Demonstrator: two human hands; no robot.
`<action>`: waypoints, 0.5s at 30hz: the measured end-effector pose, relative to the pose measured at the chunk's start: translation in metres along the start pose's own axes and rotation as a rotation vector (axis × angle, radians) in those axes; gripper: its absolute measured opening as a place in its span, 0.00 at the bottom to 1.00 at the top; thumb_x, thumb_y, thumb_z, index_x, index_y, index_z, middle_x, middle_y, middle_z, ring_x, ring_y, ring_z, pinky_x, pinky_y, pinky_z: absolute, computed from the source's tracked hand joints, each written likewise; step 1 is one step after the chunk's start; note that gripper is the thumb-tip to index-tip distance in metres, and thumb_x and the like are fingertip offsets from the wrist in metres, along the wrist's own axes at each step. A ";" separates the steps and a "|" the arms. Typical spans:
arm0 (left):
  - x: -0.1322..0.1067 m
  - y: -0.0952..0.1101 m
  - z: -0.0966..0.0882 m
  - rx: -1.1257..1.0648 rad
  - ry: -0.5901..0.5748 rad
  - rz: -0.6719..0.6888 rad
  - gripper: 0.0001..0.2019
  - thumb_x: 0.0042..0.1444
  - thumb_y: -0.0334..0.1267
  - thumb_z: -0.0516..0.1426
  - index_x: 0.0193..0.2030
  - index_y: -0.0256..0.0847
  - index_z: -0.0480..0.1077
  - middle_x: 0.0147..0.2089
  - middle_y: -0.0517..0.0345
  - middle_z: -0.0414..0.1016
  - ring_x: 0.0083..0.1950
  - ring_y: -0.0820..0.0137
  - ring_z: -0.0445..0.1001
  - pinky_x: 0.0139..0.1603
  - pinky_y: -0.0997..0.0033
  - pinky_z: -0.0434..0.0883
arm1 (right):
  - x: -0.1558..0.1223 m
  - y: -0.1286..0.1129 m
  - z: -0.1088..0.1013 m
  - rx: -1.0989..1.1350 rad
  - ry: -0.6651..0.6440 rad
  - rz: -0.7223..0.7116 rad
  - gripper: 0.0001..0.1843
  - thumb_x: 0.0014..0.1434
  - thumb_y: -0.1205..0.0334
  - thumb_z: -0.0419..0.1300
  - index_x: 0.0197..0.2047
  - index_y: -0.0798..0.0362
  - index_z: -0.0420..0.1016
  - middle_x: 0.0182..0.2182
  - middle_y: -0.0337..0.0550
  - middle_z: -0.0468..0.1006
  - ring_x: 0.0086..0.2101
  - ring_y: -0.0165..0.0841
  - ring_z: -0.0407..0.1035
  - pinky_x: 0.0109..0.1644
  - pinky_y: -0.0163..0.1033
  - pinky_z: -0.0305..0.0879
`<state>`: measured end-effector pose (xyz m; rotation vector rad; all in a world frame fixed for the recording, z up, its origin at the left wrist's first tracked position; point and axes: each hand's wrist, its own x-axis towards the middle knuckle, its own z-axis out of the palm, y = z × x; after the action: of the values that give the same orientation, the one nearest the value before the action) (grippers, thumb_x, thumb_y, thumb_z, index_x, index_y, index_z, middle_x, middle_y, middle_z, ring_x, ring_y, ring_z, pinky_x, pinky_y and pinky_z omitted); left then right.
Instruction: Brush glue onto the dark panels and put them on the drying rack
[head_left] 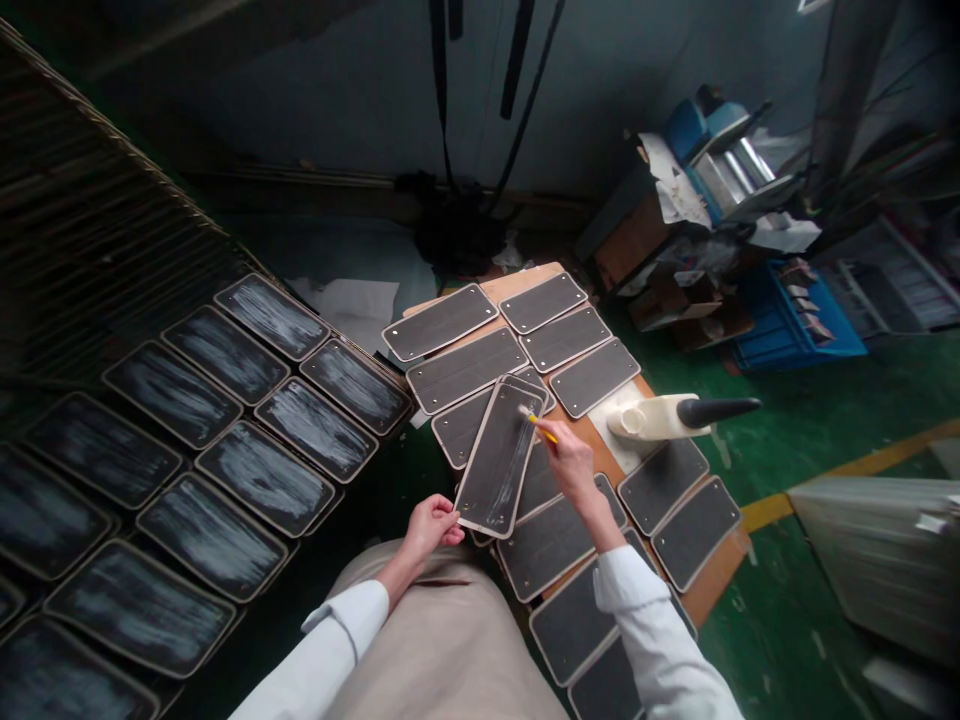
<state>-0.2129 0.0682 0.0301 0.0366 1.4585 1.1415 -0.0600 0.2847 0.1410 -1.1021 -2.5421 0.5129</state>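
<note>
My left hand [435, 524] pinches the near-left corner of a dark rectangular panel [491, 465] with rounded corners and a pale rim. The panel lies slanted over other panels. My right hand [570, 460] is closed around a small yellow-handled brush [541, 426]. Its pale bristles meet the panel's upper part, and whitish streaks run down the right side of the surface. More plain dark panels [466, 370] lie around it on the brown board [709, 590]. To the right of my right hand lies a cream bottle [660, 416] with a long black tip.
On my left, a rack [112, 130] borders rows of dark panels [262, 475] smeared with white. At the back right are a blue machine with metal rollers [735, 170] and a blue crate [795, 320]. A pale box-like object [877, 560] stands at right on the green floor.
</note>
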 end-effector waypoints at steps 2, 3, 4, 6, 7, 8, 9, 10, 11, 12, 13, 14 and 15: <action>0.000 0.000 0.000 -0.003 0.001 0.004 0.18 0.42 0.43 0.68 0.29 0.39 0.64 0.19 0.59 0.73 0.22 0.68 0.77 0.23 0.72 0.75 | 0.010 0.006 0.010 -0.087 0.009 -0.025 0.16 0.71 0.58 0.47 0.54 0.48 0.72 0.41 0.46 0.77 0.37 0.36 0.72 0.38 0.35 0.63; -0.001 0.000 0.000 -0.004 0.001 0.004 0.18 0.42 0.43 0.68 0.29 0.38 0.64 0.20 0.59 0.73 0.22 0.68 0.77 0.23 0.72 0.75 | 0.008 0.005 0.016 -0.121 -0.011 -0.043 0.16 0.71 0.59 0.47 0.54 0.48 0.72 0.39 0.47 0.77 0.36 0.36 0.72 0.38 0.35 0.63; -0.001 -0.001 0.001 -0.007 0.001 0.003 0.17 0.43 0.43 0.68 0.30 0.38 0.64 0.20 0.59 0.73 0.22 0.68 0.77 0.23 0.72 0.75 | 0.000 0.002 0.020 -0.147 -0.045 -0.066 0.16 0.71 0.59 0.47 0.54 0.48 0.72 0.38 0.47 0.77 0.35 0.35 0.72 0.37 0.35 0.62; -0.001 0.000 0.001 -0.011 0.002 0.001 0.17 0.43 0.42 0.67 0.30 0.38 0.64 0.20 0.59 0.74 0.22 0.68 0.77 0.23 0.73 0.75 | -0.027 -0.011 0.026 -0.165 -0.143 -0.116 0.14 0.70 0.61 0.49 0.52 0.49 0.73 0.36 0.46 0.77 0.34 0.34 0.71 0.37 0.34 0.61; -0.002 0.000 0.001 -0.013 0.003 -0.001 0.17 0.43 0.42 0.67 0.30 0.38 0.64 0.20 0.59 0.74 0.22 0.68 0.77 0.23 0.73 0.75 | -0.044 -0.020 0.027 -0.155 -0.201 -0.136 0.13 0.70 0.61 0.50 0.51 0.49 0.73 0.36 0.46 0.77 0.33 0.34 0.71 0.36 0.34 0.61; -0.002 0.000 0.001 -0.015 0.003 -0.003 0.17 0.44 0.42 0.67 0.30 0.38 0.63 0.20 0.59 0.74 0.22 0.68 0.77 0.23 0.73 0.75 | -0.061 -0.029 0.026 -0.130 -0.260 -0.148 0.13 0.69 0.62 0.50 0.50 0.49 0.73 0.36 0.45 0.77 0.32 0.33 0.70 0.36 0.34 0.61; -0.002 0.000 0.001 -0.017 0.004 -0.004 0.17 0.44 0.42 0.67 0.30 0.38 0.63 0.20 0.59 0.74 0.22 0.68 0.77 0.23 0.73 0.75 | -0.077 -0.037 0.023 -0.089 -0.317 -0.153 0.12 0.69 0.62 0.50 0.49 0.50 0.73 0.36 0.44 0.77 0.31 0.33 0.70 0.36 0.34 0.61; -0.002 0.000 0.002 -0.019 0.003 -0.004 0.17 0.44 0.41 0.67 0.30 0.38 0.63 0.20 0.59 0.74 0.22 0.69 0.77 0.23 0.73 0.75 | -0.090 -0.045 0.020 -0.031 -0.366 -0.146 0.12 0.70 0.62 0.50 0.49 0.50 0.73 0.36 0.44 0.77 0.31 0.33 0.71 0.36 0.34 0.61; -0.002 0.001 0.002 -0.020 0.001 -0.005 0.17 0.44 0.41 0.67 0.30 0.38 0.63 0.20 0.59 0.74 0.22 0.69 0.77 0.23 0.74 0.75 | -0.099 -0.051 0.017 0.044 -0.407 -0.129 0.11 0.70 0.61 0.50 0.48 0.49 0.73 0.37 0.43 0.77 0.32 0.33 0.71 0.37 0.34 0.62; -0.002 0.001 0.002 -0.021 -0.001 -0.005 0.17 0.44 0.41 0.67 0.31 0.38 0.63 0.20 0.59 0.74 0.22 0.69 0.77 0.23 0.74 0.75 | -0.104 -0.054 0.013 0.126 -0.440 -0.106 0.11 0.70 0.60 0.50 0.48 0.48 0.72 0.37 0.42 0.77 0.33 0.33 0.72 0.38 0.34 0.62; -0.002 0.001 0.002 -0.020 -0.004 -0.004 0.17 0.44 0.41 0.67 0.31 0.38 0.63 0.20 0.59 0.74 0.22 0.69 0.77 0.23 0.74 0.75 | -0.105 -0.056 0.011 0.204 -0.464 -0.075 0.11 0.70 0.59 0.50 0.48 0.48 0.72 0.38 0.41 0.78 0.35 0.33 0.72 0.39 0.34 0.63; -0.002 0.002 0.002 -0.019 -0.007 -0.003 0.17 0.44 0.41 0.67 0.31 0.38 0.62 0.20 0.59 0.74 0.22 0.69 0.77 0.23 0.74 0.75 | -0.102 -0.054 0.009 0.272 -0.476 -0.043 0.10 0.69 0.57 0.51 0.47 0.47 0.73 0.38 0.40 0.78 0.35 0.33 0.73 0.39 0.34 0.64; -0.002 0.002 0.002 -0.016 -0.009 0.000 0.17 0.44 0.41 0.67 0.31 0.38 0.62 0.20 0.59 0.74 0.22 0.69 0.77 0.22 0.74 0.75 | -0.094 -0.050 0.009 0.324 -0.473 -0.010 0.10 0.69 0.56 0.52 0.46 0.47 0.73 0.37 0.39 0.78 0.35 0.33 0.73 0.39 0.34 0.64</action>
<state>-0.2122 0.0693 0.0331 0.0302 1.4416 1.1518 -0.0343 0.1810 0.1408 -0.9315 -2.7007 1.2618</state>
